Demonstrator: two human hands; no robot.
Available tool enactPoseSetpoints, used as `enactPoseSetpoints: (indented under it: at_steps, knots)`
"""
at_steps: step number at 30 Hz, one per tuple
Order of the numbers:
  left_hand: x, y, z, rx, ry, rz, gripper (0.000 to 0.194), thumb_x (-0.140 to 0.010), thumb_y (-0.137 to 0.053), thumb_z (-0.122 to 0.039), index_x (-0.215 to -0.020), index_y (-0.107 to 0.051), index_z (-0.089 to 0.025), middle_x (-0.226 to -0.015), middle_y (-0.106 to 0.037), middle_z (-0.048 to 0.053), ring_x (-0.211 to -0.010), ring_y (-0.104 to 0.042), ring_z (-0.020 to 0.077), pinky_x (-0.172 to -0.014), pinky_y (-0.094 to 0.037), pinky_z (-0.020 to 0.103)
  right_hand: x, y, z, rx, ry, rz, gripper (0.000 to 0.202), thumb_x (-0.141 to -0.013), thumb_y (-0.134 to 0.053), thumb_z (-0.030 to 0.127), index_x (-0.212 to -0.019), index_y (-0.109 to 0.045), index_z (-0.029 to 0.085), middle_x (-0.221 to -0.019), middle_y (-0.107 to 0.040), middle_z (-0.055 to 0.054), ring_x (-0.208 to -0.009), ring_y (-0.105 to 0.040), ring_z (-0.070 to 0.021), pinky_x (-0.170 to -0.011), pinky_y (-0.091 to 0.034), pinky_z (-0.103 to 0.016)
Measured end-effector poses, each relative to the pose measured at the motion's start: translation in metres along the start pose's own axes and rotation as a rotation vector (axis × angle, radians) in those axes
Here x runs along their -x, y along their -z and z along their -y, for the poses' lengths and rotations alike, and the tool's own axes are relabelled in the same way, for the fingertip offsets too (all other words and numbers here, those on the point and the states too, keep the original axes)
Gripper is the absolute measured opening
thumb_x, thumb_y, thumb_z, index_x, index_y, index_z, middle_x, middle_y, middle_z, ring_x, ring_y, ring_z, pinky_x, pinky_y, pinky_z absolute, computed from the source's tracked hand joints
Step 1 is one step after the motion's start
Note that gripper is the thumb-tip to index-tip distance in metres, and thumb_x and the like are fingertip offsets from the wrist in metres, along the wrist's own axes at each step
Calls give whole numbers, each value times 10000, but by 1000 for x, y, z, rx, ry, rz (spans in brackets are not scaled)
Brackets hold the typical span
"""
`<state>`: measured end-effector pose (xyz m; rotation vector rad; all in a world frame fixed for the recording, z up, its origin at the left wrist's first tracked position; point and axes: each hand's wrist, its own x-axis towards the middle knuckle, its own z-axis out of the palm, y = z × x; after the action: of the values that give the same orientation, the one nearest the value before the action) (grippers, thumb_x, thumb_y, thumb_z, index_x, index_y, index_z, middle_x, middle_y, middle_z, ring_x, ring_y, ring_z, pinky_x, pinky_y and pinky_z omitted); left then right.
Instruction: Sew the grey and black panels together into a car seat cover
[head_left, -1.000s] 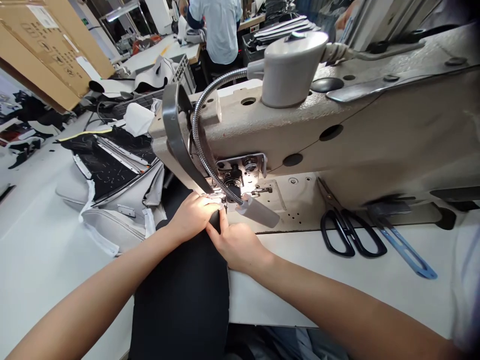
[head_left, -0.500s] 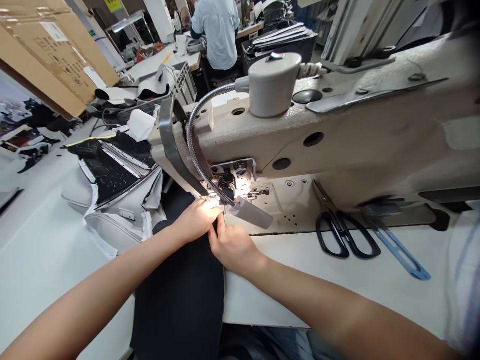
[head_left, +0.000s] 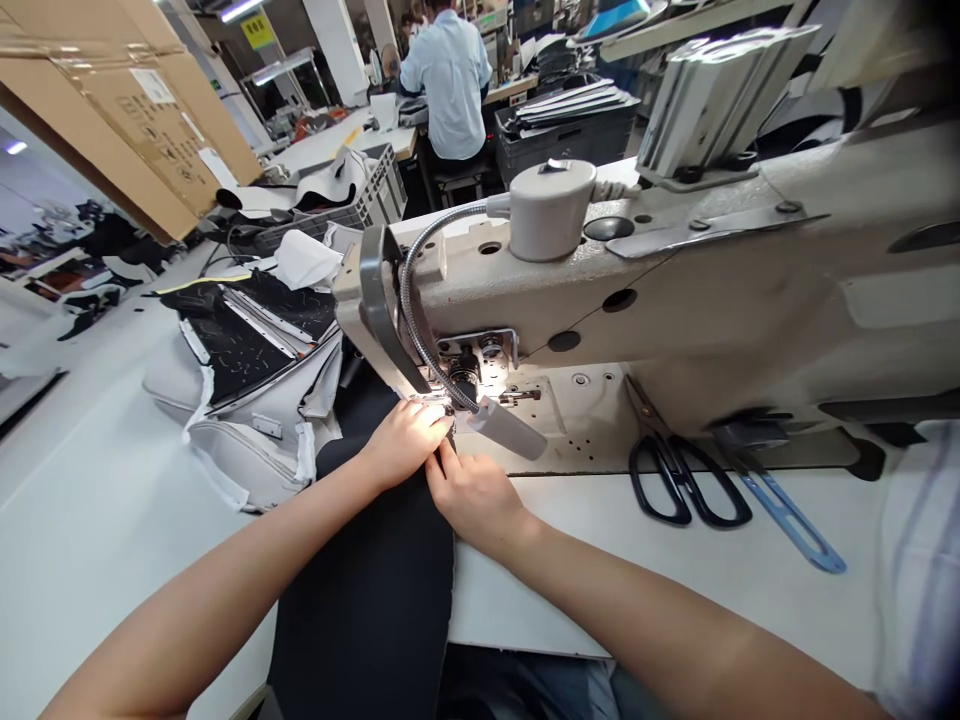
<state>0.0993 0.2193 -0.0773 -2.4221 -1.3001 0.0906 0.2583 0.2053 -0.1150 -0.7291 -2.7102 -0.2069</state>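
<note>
A long piece of black fabric point(head_left: 364, 600) runs from my lap up to the needle area of a sewing machine point(head_left: 420, 305). My left hand point(head_left: 405, 442) is closed at the fabric's upper end, its fingers bunched beside the lit presser foot. Just to the right, my right hand point(head_left: 478, 500) pinches the fabric's right edge, its fingertips close to the left hand's. The fingertips are partly hidden near the needle. A small lamp head point(head_left: 510, 428) on a bendable metal neck hangs over the spot and lights it.
Black-handled scissors point(head_left: 686, 480) and a light-blue flat-handled tool point(head_left: 795, 520) lie right of the hands. A grey and black sewn piece point(head_left: 255, 400) rests on the left. A cardboard box point(head_left: 142, 120), a grey crate point(head_left: 379, 190) and a seated person point(head_left: 450, 85) are beyond.
The view has tilted up slightly, so the scene sits a little lower and further right. Both hands stay on the black fabric by the needle, with little visible movement.
</note>
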Motion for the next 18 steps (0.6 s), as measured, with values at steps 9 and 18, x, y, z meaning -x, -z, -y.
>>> enactPoseSetpoints:
  at_steps: [9,18]
  knots:
    - [4,-1,2,39,33,-12,134,-862,-537,-149,-877,-670,-157,-866,-656,78,-858,-606,221,-767,-477,346,0,10,-9,-102,-5,181,553,-740,-492,71,-1292,-501,38,-1328,-488,-261,-693,-634,-210,-526,-446,-306]
    - [89,19,94,22,1019,384,753,-672,-713,-343,-1340,-430,-139,-1329,-494,216,-1196,-482,372,-915,-434,466,-25,19,-20,-502,272,130,436,-858,-415,111,-1254,-571,209,-1153,-645,-82,-1078,-578,-215,-932,-455,-350]
